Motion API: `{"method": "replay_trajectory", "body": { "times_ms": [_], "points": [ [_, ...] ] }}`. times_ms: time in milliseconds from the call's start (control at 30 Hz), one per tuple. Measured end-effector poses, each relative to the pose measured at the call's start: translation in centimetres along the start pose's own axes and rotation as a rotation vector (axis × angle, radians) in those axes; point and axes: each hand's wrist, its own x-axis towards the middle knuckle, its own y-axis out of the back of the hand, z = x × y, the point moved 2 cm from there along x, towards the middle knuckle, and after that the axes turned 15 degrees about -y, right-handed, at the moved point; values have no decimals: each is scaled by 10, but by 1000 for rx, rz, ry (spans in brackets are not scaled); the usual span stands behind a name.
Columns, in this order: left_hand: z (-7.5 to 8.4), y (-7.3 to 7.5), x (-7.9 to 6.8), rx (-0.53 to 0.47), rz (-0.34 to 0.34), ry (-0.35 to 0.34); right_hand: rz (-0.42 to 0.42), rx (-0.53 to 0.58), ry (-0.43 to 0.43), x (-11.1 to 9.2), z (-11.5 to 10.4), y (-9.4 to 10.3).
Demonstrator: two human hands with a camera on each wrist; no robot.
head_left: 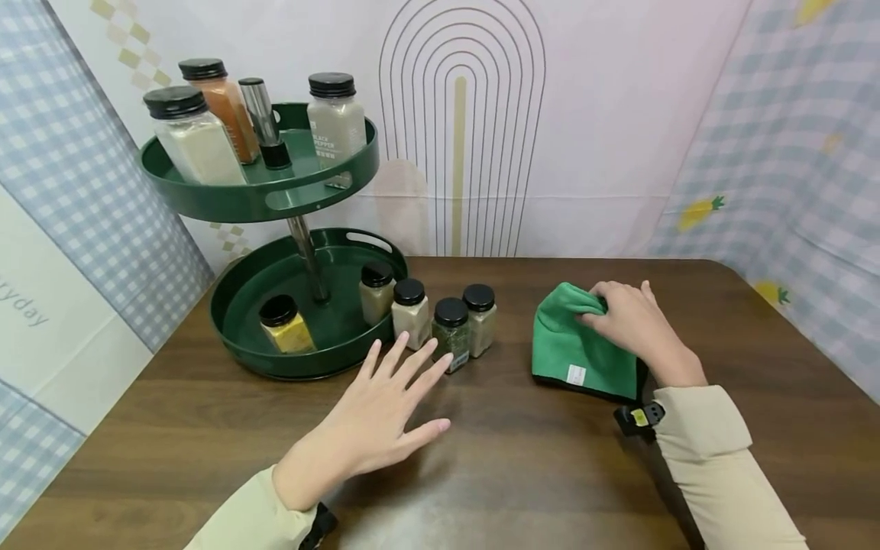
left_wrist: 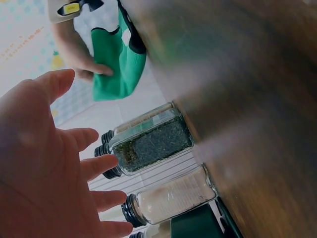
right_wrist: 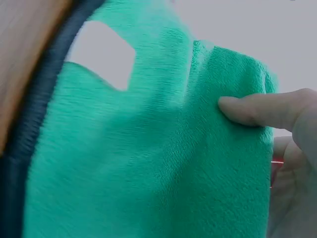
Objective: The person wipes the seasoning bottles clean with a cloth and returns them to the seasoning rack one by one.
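Note:
At the right of the table my right hand [head_left: 635,325] pinches a green cloth [head_left: 584,344] with dark edging and a white tag. The cloth hangs from the fingers, its lower edge at the tabletop; in the right wrist view the thumb [right_wrist: 242,110] presses on its face. My left hand [head_left: 374,416] is spread, palm down, holding nothing, in front of several small spice jars. Nearest its fingertips are a jar of green herbs [head_left: 451,332] and a pale jar [head_left: 411,313]. Another pale jar [head_left: 481,321] stands just right of the herb jar.
A two-tier green tray stand [head_left: 302,367] occupies the left back. Its lower tier holds a tilted yellow spice jar [head_left: 289,328] and a tan one [head_left: 376,294]. Larger jars, including black pepper [head_left: 337,126], and a steel cylinder [head_left: 264,122] sit on top. Behind hangs a patterned curtain [head_left: 591,130].

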Motion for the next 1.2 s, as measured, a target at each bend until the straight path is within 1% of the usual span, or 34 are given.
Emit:
{"method": "replay_trajectory", "body": {
  "times_ms": [167,233,300,367,500,567,633,667,767,833,967,1033,1133,1200],
  "points": [
    [-1,0,-1,17,29,-13,-2,86,41,-14,-11,18],
    [-1,1,-1,20,38,-14,2,97,55,-21,-17,26],
    [0,1,-1,3,34,-6,1,105,68,-28,-24,31],
    [0,1,-3,-11,30,3,-6,109,81,-35,-31,35],
    [-1,1,-4,-16,43,7,-22,130,94,-44,-41,41],
    [-1,2,-4,-9,52,2,-60,162,87,-46,-43,44],
    [-2,2,-3,-12,52,1,-132,215,80,-45,-44,44],
    [-2,3,-3,-20,49,4,-181,248,73,-44,-43,43],
    [-3,3,-4,-34,46,11,-312,323,49,-39,-41,35],
    [-4,2,-5,-39,42,20,-375,338,30,-34,-39,27],
    [-5,1,-4,-58,34,21,-421,234,-6,-26,-36,7],
    [-5,1,-3,-63,30,13,-421,164,7,-27,-39,1],
    [-5,0,-2,-42,27,-1,-391,78,51,-34,-51,-5],
    [-6,0,-1,-23,26,-8,-340,20,82,-42,-62,-8]
  ]
}}
